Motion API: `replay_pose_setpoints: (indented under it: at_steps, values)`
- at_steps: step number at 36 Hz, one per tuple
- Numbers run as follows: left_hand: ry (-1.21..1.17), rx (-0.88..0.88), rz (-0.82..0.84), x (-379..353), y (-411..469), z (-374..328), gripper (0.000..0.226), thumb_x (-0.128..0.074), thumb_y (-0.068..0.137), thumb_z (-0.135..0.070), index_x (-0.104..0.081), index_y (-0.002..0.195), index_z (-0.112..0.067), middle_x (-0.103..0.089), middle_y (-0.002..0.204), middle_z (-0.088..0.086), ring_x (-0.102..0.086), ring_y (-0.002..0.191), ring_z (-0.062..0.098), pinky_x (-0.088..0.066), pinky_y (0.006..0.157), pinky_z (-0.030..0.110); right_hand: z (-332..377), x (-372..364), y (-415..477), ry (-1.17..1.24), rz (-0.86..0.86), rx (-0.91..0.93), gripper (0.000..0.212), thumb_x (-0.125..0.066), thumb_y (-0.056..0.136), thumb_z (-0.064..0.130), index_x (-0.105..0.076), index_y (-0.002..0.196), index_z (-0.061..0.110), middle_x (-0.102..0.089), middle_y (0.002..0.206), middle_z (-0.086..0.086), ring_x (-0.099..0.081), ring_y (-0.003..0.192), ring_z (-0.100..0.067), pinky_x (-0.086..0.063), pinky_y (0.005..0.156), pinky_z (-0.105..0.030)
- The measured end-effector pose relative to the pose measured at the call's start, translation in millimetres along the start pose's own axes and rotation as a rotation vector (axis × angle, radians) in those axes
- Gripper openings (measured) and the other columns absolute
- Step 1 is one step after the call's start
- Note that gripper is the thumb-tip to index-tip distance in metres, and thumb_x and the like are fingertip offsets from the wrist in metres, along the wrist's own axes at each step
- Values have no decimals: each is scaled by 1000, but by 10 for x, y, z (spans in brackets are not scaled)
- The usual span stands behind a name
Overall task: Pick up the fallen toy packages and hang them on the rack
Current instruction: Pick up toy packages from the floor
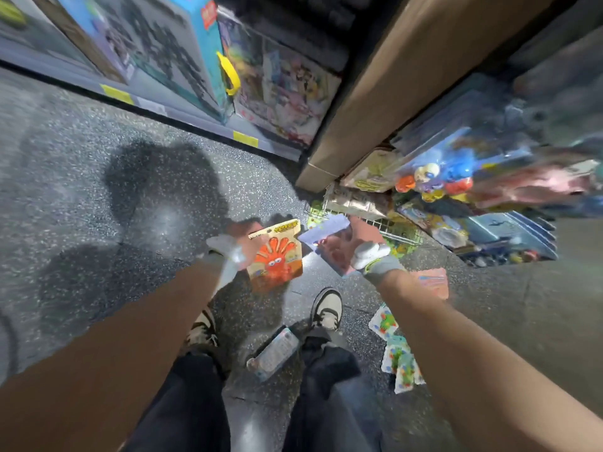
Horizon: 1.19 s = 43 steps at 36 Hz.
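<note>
head view, looking down at the floor of a shop aisle.

- left hand (240, 243): fingers closed on the left edge of an orange octopus package (277, 260), which is held off the floor and tilted. blur hides the exact finger placement.
- right hand (357, 241): grasping a purple-edged package (326, 244), also off the floor, just right of the octopus one. the two cards nearly meet at their top corners.
- wire basket (370, 223): low, beyond the right hand at the foot of the rack (522, 197). it holds beige and yellow flat packets leaning together, with something green below. the count cannot be told.
- rack: crowded with clear blister packs on the right. one shows orange, blue and yellow plastic figures (437, 179).
- cardboard box (408, 79): tall and brown, standing left of the rack. its contents are not visible.
- shelf (156, 107): bottom tier, upper left. it carries a blue boxed toy with a yellow handle (182, 50) and beside it a pastel printed box (287, 89).
- speckled floor (91, 190), fallen items:
  - a long clear package (274, 353) lies between the shoes.
  - two white dotted packages (383, 321) (403, 367) lie right of the right shoe (326, 308).
  - a pink package (434, 283) is partly hidden behind the right wrist.
</note>
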<state>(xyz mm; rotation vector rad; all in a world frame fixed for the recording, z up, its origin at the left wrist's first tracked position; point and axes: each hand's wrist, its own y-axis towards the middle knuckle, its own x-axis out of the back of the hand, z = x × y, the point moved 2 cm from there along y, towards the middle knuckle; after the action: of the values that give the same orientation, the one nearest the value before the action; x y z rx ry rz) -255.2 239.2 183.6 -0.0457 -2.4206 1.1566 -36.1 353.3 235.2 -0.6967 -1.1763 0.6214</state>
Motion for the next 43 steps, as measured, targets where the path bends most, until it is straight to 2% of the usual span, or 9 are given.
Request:
replay_pose_setpoints:
  at_steps: [3,6,10,19,26,32,37,40,43]
  values:
    - [201,-59,4,118,-158,-366,37,-48,100,-37,-62,124,-12,-64,120,10,-61,110,32,-45,93,36,-119,136,-137,-53,-44,-11,40,-65,89,19,-49,125,16,-66,109,-2,-58,88,-22,-50,77,-32]
    - [328,-173,61,172,-176,-580,61,-32,85,-68,-61,116,-25,-68,113,2,-66,94,24,-55,84,37,-228,199,-226,71,-82,11,45,-68,86,27,-53,126,15,-67,110,-3,-63,98,-25,-52,87,-39]
    - [325,-162,35,147,-228,-873,38,-51,98,-45,-59,129,-24,-63,126,0,-63,103,20,-52,86,37,-375,328,-366,222,-201,71,46,-75,79,43,-61,113,17,-68,96,-1,-61,84,-18,-48,81,-34]
    - [95,-196,-43,-47,-243,-1185,10,-66,92,-30,-72,96,-23,-68,95,-4,-64,93,18,-46,73,24,-341,562,-492,350,-214,256,22,-73,86,30,-63,105,25,-63,77,4,-54,70,-15,-45,67,-30]
    - [206,-235,-80,-58,-174,-1343,17,-62,89,-19,-72,103,-15,-71,106,5,-64,100,26,-48,79,27,-19,768,-523,148,-209,304,77,-72,86,30,-29,148,45,-62,84,3,-59,83,-17,-50,82,-30]
    - [128,-324,-135,-36,-112,-1430,6,-66,90,-25,-69,93,-22,-71,97,3,-66,92,29,-53,77,32,-54,906,-501,114,-330,280,83,-71,86,41,-19,151,42,-45,62,5,-49,61,-13,-46,67,-32]
    - [54,-353,-110,-14,-107,-1534,8,-65,89,-22,-72,92,-25,-73,90,-2,-66,88,23,-42,67,23,-160,1012,-504,75,-322,259,83,-72,84,42,-24,151,41,-59,84,20,-57,85,-15,-45,78,-26]
    - [23,-358,-72,-10,-119,-1597,14,-66,90,-20,-74,101,-22,-71,90,-5,-64,86,16,-38,60,16,-232,1031,-493,75,-333,226,81,-73,83,43,-28,149,40,-66,119,5,-63,106,-20,-48,91,-29]
    - [-30,-340,-23,-57,-90,-1638,20,-68,86,-13,-76,103,-18,-74,94,1,-66,86,16,-39,61,13,-326,1042,-493,97,-349,185,75,-74,81,44,-36,145,41,-68,110,5,-64,98,-21,-51,87,-32]
